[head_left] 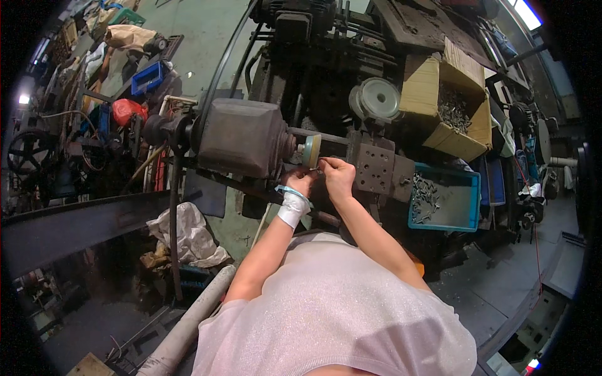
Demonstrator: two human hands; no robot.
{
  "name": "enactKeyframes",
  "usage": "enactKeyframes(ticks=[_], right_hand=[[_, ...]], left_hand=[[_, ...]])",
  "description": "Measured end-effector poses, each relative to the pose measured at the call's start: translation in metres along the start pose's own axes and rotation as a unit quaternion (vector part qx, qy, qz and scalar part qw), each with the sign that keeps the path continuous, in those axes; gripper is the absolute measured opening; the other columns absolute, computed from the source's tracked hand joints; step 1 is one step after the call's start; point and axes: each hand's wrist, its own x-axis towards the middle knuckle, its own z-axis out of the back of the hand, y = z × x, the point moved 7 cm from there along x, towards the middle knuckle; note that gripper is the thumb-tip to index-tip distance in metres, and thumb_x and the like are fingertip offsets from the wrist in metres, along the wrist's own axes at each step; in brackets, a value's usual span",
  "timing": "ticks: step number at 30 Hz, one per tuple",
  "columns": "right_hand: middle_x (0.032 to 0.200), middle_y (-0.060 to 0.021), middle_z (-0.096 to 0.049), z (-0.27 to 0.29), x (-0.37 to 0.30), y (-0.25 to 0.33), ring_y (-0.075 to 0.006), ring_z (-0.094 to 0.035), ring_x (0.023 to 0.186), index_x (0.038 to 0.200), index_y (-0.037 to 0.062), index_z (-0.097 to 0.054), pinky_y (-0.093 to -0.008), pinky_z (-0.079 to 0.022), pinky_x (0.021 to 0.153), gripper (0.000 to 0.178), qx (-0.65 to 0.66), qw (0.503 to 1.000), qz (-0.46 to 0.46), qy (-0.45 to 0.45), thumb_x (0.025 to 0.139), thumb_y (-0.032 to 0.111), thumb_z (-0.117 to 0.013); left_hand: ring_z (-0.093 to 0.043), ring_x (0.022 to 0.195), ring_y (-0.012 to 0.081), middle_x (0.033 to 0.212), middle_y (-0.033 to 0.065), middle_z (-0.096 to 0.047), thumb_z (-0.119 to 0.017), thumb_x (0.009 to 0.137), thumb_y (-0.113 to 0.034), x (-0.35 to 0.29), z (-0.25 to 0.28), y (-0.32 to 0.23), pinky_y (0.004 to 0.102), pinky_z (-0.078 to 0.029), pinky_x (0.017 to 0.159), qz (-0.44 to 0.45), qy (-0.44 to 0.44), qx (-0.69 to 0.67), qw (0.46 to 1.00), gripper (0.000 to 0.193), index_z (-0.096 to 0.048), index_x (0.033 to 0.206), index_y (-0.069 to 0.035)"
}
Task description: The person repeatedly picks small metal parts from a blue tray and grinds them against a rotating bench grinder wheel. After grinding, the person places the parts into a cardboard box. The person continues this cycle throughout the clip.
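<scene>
A small grinding or polishing wheel [311, 150], yellowish and pale green at its rim, sits on the spindle of a dark machine head [241, 135]. Just below the wheel, my left hand [299, 182] has its fingers closed; a white wrap and a light-blue band circle its wrist. My right hand [339, 178] pinches thumb and fingers together close by, with its fingertips near the wheel's lower edge. Whatever tiny piece lies between the two hands is too small to make out. Whether it touches the wheel, I cannot tell.
To the right stand a block with drilled holes [375, 166] and a blue tray [476, 203] of small metal parts. Behind them are an opened cardboard box [419, 88] of similar parts and a pale round disc [381, 98]. A crumpled white sack [191, 235] lies lower left.
</scene>
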Motion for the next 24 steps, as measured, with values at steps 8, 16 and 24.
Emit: enactKeyframes(ticks=[8,16,24], right_hand=[[0.064,-0.0022,-0.057,0.006,-0.015,0.006,-0.0095,-0.047,0.053,0.08,0.0003,-0.062,-0.0231,-0.037,0.045,0.012,0.133,0.983,-0.12,0.039,0.072,0.009,-0.058],[0.056,-0.0017,-0.049,0.012,-0.048,0.021,-0.0099,-0.045,0.045,0.073,0.0032,-0.057,-0.0232,-0.031,0.039,0.01,0.153,0.92,-0.273,0.237,0.073,0.013,-0.06],[0.066,-0.0072,-0.06,0.001,-0.054,0.034,-0.0087,-0.053,0.056,0.083,-0.0047,-0.063,-0.0202,-0.043,0.051,0.019,-0.093,0.964,-0.012,0.247,0.072,0.011,-0.063]], left_hand=[[-0.05,0.071,0.0079,0.091,0.0056,-0.06,-0.057,0.076,-0.007,-0.024,-0.003,-0.002,0.0202,-0.037,0.054,0.103,0.11,-0.1,0.983,0.022,-0.057,0.098,-0.002],[-0.051,0.07,0.0074,0.112,0.0127,-0.053,-0.051,0.076,0.004,-0.061,0.0,-0.024,0.02,-0.04,0.051,0.031,0.204,-0.046,0.977,0.056,-0.03,0.128,-0.001],[-0.052,0.067,0.008,0.11,0.0093,-0.055,-0.051,0.081,0.0,-0.069,-0.006,-0.036,0.021,-0.042,0.05,-0.044,0.162,0.088,0.982,0.049,-0.033,0.126,0.001]])
